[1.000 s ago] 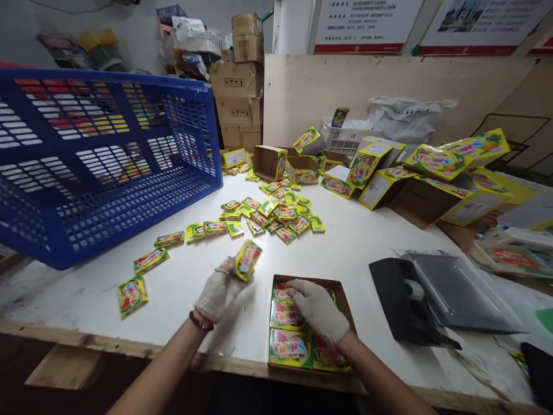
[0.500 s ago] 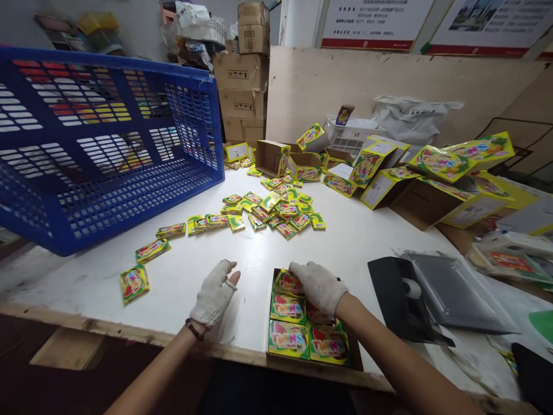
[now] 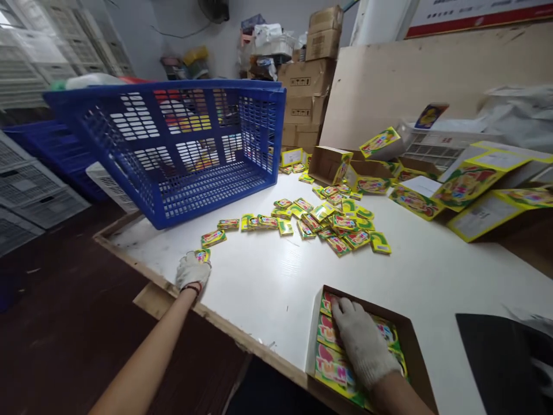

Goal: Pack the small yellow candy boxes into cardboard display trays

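My left hand [image 3: 193, 272], in a white glove with bare fingertips, is at the table's front left edge. Its fingers close over a small yellow-green TWINS box [image 3: 203, 255], which they partly hide. My right hand [image 3: 365, 340], gloved the same way, lies with fingers stretched out on the small boxes inside an open carton [image 3: 417, 351]. Rows of TWINS boxes [image 3: 330, 369] show left of that hand, and others are hidden under it. Two more small boxes [image 3: 213, 238] lie just beyond my left hand. A loose heap of them [image 3: 341, 225] spreads over the middle of the table.
A blue plastic basket [image 3: 207, 199] lies on its side at the back left. Larger yellow display cartons [image 3: 464, 187] are piled at the back right. Brown cardboard boxes [image 3: 305, 80] are stacked behind. A black object [image 3: 492, 363] lies at the right, near the table's wooden edge [image 3: 254, 346].
My left hand has moved left and onto the nearest loose box. My right hand stays over the carton, its fingers still on the boxes. The view has swung to the left.
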Tool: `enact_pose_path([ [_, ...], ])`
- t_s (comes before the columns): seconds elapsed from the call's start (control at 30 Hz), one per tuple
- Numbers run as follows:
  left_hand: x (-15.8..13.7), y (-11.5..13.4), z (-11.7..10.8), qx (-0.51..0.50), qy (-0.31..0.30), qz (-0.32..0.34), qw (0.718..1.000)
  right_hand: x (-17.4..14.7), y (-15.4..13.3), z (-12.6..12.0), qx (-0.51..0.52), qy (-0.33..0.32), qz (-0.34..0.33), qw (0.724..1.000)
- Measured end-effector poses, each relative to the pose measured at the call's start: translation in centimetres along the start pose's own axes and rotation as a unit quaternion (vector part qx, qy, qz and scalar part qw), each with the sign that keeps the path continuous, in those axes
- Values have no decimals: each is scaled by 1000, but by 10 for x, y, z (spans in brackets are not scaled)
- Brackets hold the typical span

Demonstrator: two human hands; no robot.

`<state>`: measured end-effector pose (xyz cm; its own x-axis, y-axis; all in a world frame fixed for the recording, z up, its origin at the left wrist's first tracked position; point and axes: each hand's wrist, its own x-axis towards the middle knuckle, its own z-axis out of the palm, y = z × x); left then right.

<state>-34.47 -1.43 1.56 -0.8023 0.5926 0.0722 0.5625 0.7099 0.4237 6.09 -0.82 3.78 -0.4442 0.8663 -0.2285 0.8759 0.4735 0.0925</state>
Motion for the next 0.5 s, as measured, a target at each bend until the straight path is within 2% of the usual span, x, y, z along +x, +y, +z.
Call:
enact_pose_path([
  [0.13,-28,18,6,-122,-30,72,989,1,3,-7,64,-24,-23,997],
  [0.2,-56,38,11,-182,-52,131,973,1,6,-16,161,-3,-16,987],
  [0.23,-74,51,13,-217,-66,189,956,0,6,-22,227,22,-6,974],
  [0.3,-114,79,17,-282,-106,339,891,-1,5,-35,363,81,15,928],
  [0.37,-152,107,19,-322,-158,485,797,-2,6,-50,443,116,11,889],
  [0.4,-166,118,19,-326,-183,537,756,-3,10,-57,454,116,5,884],
  [0.43,-176,127,18,-320,-204,564,733,-6,17,-63,449,109,5,887],
  [0.47,-179,134,18,-307,-212,575,728,-10,26,-67,437,97,14,894],
  [0.5,-175,137,19,-289,-209,574,738,-16,37,-70,422,80,33,902],
])
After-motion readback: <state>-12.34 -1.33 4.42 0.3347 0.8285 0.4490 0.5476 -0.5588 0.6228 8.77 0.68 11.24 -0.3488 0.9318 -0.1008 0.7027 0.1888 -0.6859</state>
